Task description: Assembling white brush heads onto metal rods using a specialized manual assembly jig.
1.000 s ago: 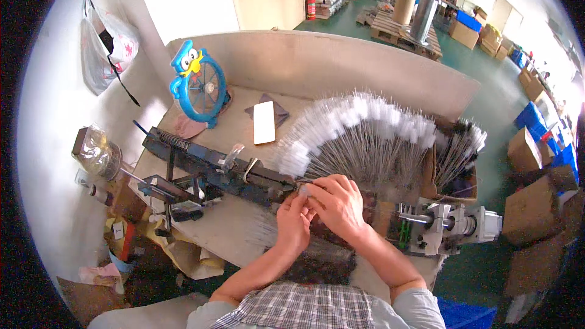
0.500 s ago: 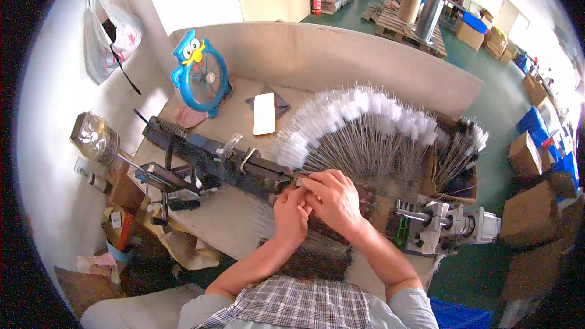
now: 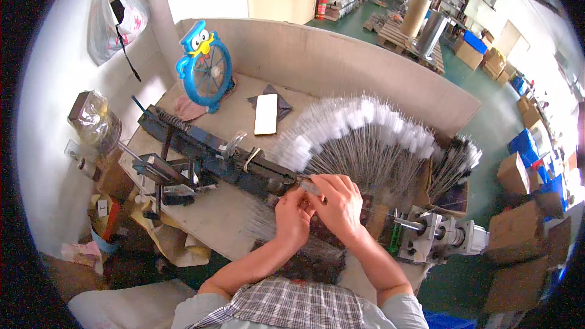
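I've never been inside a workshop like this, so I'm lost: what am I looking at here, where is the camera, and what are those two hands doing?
The camera sits on the worker's head and looks down through a fisheye lens, so straight edges bend. The two forearms entering from below are the worker's own. The left hand and right hand meet at the end of a long dark metal machine lying across the wooden workbench, pinching what looks like a thin wire piece; it is too small to tell exactly. Behind the hands fans out a big bundle of thin wire brushes with white tips. Also on the bench: a blue bird-shaped fan and a white phone. A grey motor unit sits to the right.
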### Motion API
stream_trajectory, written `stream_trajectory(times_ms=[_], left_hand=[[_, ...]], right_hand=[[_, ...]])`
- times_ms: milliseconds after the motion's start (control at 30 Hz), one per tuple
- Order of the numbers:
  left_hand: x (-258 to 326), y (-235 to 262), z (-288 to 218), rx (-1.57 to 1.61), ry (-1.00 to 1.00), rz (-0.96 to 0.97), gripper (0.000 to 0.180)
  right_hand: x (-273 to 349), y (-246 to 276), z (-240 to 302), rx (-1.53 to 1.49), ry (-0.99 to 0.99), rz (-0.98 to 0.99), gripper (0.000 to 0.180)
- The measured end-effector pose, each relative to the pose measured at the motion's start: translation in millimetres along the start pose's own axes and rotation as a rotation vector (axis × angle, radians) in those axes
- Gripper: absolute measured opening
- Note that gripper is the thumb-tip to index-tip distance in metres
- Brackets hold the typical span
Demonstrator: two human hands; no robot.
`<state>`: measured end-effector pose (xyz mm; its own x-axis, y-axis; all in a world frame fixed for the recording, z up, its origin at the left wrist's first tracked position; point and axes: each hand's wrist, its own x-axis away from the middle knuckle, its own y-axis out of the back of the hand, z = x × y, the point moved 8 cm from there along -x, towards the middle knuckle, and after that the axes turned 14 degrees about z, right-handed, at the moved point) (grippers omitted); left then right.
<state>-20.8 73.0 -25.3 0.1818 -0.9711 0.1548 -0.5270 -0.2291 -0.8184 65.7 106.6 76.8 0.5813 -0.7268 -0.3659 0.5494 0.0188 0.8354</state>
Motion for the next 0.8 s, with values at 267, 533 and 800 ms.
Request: stream_trajectory(times_ms=[267,533,800], left_hand=[[0,3,0,0.031,-0.074,0.001,0.011],[-5,2,3,-0.031,-0.074,0.013,0.008],[-4,6,1,-0.097,-0.075,0.066,0.017]], right_hand=[[9,15,4,0.024,0.042,-0.011,0.027],[10,15,-4,0.023,0.048,-0.006,0.025],[13,32,-4,0.077,-0.047,0.036,0.022]])
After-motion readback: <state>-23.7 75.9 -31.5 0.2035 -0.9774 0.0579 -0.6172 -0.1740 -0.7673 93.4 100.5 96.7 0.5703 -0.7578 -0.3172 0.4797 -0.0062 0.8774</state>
